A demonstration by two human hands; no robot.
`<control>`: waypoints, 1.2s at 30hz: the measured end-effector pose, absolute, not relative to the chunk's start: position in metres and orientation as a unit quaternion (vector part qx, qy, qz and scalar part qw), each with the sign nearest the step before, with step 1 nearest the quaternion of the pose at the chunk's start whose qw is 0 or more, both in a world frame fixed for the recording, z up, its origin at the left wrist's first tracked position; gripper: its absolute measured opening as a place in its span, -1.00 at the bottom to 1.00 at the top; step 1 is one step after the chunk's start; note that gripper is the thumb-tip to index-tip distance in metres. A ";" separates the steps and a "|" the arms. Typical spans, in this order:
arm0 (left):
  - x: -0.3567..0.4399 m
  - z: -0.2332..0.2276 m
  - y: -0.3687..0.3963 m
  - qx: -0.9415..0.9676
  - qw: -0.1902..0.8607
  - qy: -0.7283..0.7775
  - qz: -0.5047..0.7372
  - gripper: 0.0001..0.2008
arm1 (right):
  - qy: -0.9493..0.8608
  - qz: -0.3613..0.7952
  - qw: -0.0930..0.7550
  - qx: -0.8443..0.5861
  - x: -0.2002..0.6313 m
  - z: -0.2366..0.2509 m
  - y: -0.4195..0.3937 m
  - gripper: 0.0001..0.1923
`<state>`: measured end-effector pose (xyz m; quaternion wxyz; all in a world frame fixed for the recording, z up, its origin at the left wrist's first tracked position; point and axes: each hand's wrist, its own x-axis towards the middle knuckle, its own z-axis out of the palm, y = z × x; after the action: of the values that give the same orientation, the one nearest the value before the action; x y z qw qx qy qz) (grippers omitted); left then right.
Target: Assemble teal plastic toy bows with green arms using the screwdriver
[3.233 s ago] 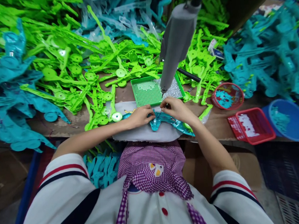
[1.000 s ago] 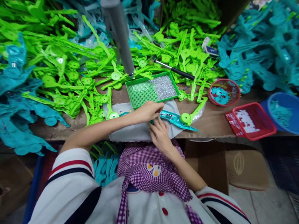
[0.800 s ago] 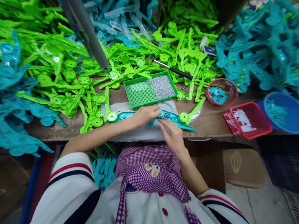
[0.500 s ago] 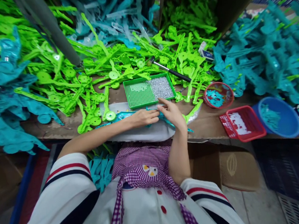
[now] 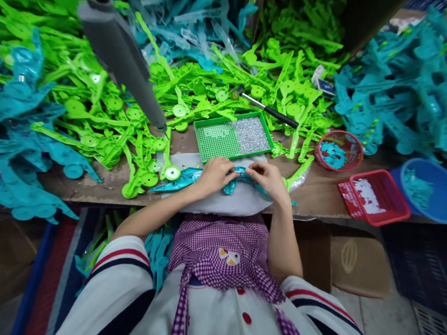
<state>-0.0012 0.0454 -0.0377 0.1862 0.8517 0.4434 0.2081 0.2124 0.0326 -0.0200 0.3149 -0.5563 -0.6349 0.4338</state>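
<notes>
A shiny teal plastic part [image 5: 186, 178] lies crosswise on a pale cloth [image 5: 211, 204] at the table's front edge. My left hand [image 5: 217, 176] rests over its middle, with thumb and fingers closed on it. On the part's right side, my right hand [image 5: 269, 180] has thumb and fingertips pinched together. Whatever is in that pinch is too small to make out. Just beyond my hands is a green tray [image 5: 217, 141], its right half filled with small silvery metal pieces [image 5: 252, 135]. A grey powered screwdriver [image 5: 126, 62] hangs at the upper left, its tip pointing down.
Bright green plastic parts [image 5: 112, 104] are heaped behind the tray. Teal parts pile up at left [image 5: 18, 136] and right [image 5: 397, 89]. A hammer [image 5: 269, 108] lies behind the tray. At right stand a round red basket [image 5: 355, 164], a red bin [image 5: 400, 211] and a blue basin [image 5: 445, 187].
My right hand has come back from the tray's near edge to the teal part, its fingers now pinched. My left hand's fingers have bent more. The hanging screwdriver has swung to the right.
</notes>
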 end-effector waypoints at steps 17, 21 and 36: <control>0.008 -0.049 0.050 0.785 0.379 0.367 0.325 -0.77 | -0.735 0.313 0.316 -0.512 0.212 -0.026 0.034 -0.77; 0.008 -0.053 0.050 0.812 0.325 0.363 0.320 -0.80 | -0.822 0.187 0.252 -0.474 0.214 -0.021 0.035 -0.74; 0.008 -0.062 0.050 0.881 0.192 0.335 0.274 -0.78 | -0.859 0.174 0.173 -0.448 0.212 -0.018 0.030 -0.69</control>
<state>0.0083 0.0499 -0.0616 0.1918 0.8809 0.3346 0.2744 0.2119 0.0296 -0.0184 0.1734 -0.4482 -0.8594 0.1744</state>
